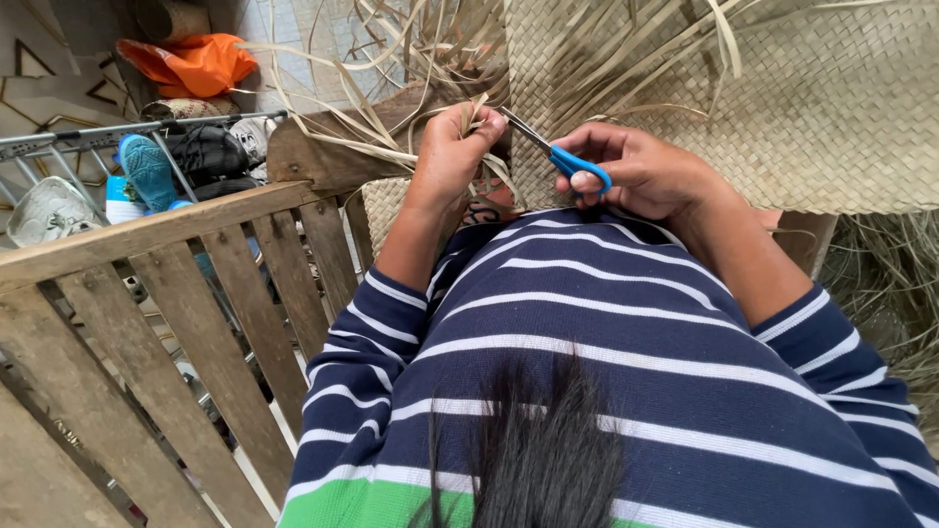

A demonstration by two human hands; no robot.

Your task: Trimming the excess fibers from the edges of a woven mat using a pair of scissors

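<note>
At the upper middle of the frame the left hand [448, 147] has its fingers clamped on a bunch of dry straw strips [473, 115]; the right hand [641, 171] grips blue-handled scissors [558, 154], blades apart at the strip ends. Best to hold the strips taut and cut close against the woven mat [802, 108]

The left hand [450, 147] pinches a bunch of dry straw strips [476, 115] upright in its closed fingers; the right hand [641, 171] grips blue-handled scissors [562, 156], the blades pointing at the strips, just beside them; a woven straw mat [782, 98] lies beyond both hands; a wooden slatted fence [176, 323] stands to the left, with shoes [147, 171] on a metal rack [68, 137] and an orange cloth [196, 61] behind it.
</note>
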